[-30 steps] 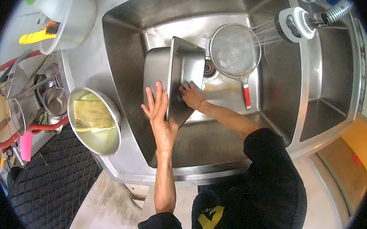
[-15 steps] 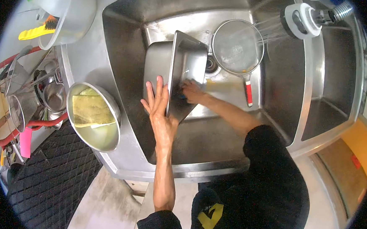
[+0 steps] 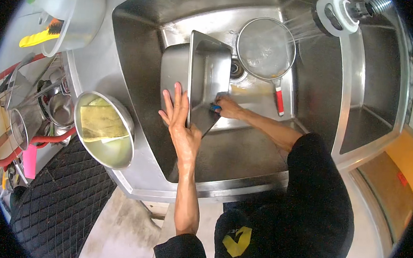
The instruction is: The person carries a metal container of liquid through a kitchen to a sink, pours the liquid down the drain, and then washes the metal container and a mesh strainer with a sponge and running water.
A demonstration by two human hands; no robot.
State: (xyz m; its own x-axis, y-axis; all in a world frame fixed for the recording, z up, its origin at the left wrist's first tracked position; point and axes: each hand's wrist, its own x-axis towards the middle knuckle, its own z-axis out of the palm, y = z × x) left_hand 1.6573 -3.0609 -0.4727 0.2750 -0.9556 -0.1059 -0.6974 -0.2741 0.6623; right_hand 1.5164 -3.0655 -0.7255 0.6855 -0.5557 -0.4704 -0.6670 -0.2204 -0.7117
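One bowl [image 3: 127, 114] holds a yellow pad [image 3: 103, 122]; left grip [image 3: 180, 118] spreads on pan [image 3: 176, 65], right grip [image 3: 228, 106] pinches blue object [image 3: 215, 108].

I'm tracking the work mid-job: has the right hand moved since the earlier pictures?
Yes. Judged against the fixed sink drain, the right hand has shifted to the person's right and slightly nearer the body.

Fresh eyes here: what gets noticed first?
A deep steel pan sits on its side in the sink, left hand against it, right hand at its opening. Right of the pan is a round strainer with a red handle; upper right, a white spray head throws water.
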